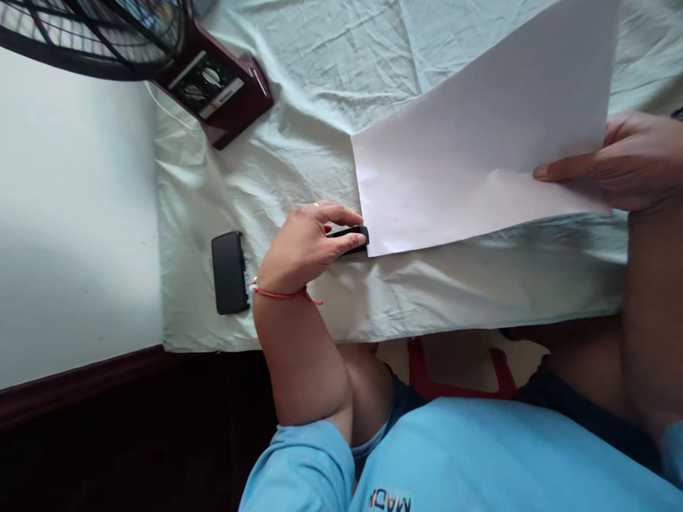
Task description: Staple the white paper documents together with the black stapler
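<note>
My left hand (321,238) is closed around a small black stapler (361,231), with thumb and fingers on either side of it. Much of the stapler is hidden in the hand, and its end meets the left edge of the white paper (455,147) near the lower corner. At the other side, my right hand (632,160) grips the paper, the thumb lying on top and the fingers mostly beneath. The paper is tilted, its far right part raised toward the camera. Whether it is one sheet or a few, I cannot tell.
A black phone-like object (228,273) lies on the pale green cloth (299,317) left of my left hand. A dark red fan (224,92) stands at the back left, beside the white wall (65,221). Below the table edge is a red stool (452,383).
</note>
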Available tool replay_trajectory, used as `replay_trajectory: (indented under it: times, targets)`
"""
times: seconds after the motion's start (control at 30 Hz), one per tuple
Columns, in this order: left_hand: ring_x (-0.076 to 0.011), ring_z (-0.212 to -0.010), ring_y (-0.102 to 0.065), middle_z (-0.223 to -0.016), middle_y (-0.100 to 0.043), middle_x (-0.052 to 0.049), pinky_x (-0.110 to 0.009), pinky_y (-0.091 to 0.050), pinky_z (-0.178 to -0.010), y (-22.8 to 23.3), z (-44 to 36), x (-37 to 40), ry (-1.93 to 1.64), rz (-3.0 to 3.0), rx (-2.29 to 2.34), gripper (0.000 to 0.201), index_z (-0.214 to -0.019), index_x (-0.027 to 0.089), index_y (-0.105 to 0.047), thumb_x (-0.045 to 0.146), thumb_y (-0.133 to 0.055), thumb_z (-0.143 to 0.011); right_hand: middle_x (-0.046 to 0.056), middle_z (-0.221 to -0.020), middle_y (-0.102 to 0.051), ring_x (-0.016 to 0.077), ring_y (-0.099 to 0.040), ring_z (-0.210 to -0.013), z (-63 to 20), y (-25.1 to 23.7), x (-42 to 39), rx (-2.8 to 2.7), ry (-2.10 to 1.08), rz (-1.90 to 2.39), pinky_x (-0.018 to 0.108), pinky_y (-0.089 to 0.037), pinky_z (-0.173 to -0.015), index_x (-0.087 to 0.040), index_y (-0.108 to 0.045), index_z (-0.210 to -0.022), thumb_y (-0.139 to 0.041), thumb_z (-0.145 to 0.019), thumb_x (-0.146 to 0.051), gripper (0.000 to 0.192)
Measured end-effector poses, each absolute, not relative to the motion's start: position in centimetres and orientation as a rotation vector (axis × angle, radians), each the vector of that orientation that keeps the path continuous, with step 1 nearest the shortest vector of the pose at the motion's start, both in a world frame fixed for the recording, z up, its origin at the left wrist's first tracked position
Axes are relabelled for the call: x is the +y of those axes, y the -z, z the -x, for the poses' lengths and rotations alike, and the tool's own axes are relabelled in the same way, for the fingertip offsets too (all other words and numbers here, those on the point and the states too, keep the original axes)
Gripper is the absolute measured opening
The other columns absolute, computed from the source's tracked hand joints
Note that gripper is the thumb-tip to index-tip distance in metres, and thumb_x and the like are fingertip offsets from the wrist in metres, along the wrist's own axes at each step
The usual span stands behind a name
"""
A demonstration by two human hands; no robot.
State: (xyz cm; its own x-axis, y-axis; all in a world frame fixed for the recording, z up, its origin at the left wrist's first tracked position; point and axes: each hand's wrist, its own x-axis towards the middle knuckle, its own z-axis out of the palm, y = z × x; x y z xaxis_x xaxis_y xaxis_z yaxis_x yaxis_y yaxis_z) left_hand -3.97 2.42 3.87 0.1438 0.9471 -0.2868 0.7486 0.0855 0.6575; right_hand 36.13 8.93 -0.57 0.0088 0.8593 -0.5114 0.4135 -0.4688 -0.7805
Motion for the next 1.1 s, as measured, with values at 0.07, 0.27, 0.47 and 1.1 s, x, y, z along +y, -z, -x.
replay_trajectory:
  times: [0.07,0.27,0.47,1.1]
  targets:
    - [-0.0281,-0.106,-0.075,-0.112,-0.084,-0.007,-0.042,-0.059,-0.098,-3.9,4.3,2.3,-0.367,-1.689,1.676,0.021,-0.1,0.027,-0.089,0.035,-0.086,-0.08,0.009,-0.121,-0.079,0.0228,-0.078,-0.108,-35.6,0.1,8.9,-1.227,-1.495,1.936,0.04,-0.061,-0.119,-0.019,-0.085,-0.099,-0.092,-0.08,-0.017,0.02]
    - [-0.026,-0.1,-0.075,-0.104,-0.083,-0.006,-0.038,-0.057,-0.092,-4.0,4.8,2.2,-0.366,-1.69,1.714,0.011,-0.093,0.027,-0.089,0.031,-0.087,-0.082,0.008,-0.116,-0.079,0.0233,-0.079,-0.109,-33.6,-1.4,8.5,-1.109,-1.493,1.958,0.047,-0.058,-0.123,-0.018,-0.083,-0.094,-0.085,-0.084,-0.007,0.015]
    - [-0.0245,-0.092,-0.072,-0.093,-0.077,-0.005,-0.035,-0.053,-0.083,-4.0,4.0,2.7,-0.197,-1.815,1.696,0.003,-0.085,0.024,-0.082,0.026,-0.083,-0.083,0.008,-0.12,-0.078,0.0252,-0.079,-0.111,-33.8,-0.9,8.6,-1.117,-1.499,1.967,0.049,-0.057,-0.125,-0.02,-0.083,-0.096,-0.087,-0.082,-0.008,0.018]
    - [-0.014,-0.068,-0.042,-0.076,-0.044,0.004,-0.03,-0.038,-0.062,-2.0,3.5,2.6,-0.839,-1.51,1.805,0.03,-0.088,0.025,-0.058,0.024,-0.077,-0.066,0.006,-0.132,-0.076,0.0304,-0.075,-0.124,-34.1,-1.0,9.1,-0.986,-1.275,1.848,0.051,-0.057,-0.124,-0.023,-0.085,-0.107,-0.093,-0.075,-0.011,0.035]
